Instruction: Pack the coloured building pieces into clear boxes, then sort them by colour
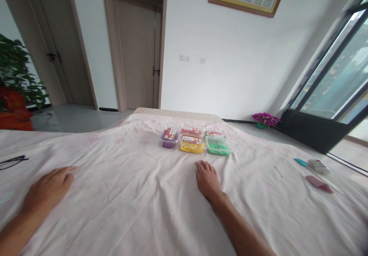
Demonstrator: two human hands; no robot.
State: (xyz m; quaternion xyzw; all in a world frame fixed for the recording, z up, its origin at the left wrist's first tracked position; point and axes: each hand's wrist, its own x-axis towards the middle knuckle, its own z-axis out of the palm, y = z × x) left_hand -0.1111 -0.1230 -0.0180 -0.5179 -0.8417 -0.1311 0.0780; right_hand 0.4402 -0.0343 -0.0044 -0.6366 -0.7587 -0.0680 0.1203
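1. Left hand (48, 189): empty, open, on floral cloth (129, 210).
2. Right hand (208, 177): empty, loosely open, near side.
3. Yellow-filled tub (191, 144): just far of right hand, between purple-filled tub (169, 137) and green-filled tub (217, 147).
4. Judged step: rest; grasping calls for far reach.

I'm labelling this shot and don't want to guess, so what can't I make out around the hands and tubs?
All in the head view:
- Yellow tub: smaller label print too small to read.
- Rear right tub: partly hidden by the green tub.
- Dark glasses: cut off by the left edge.
- Left hand and right hand: palms hidden behind their backs.
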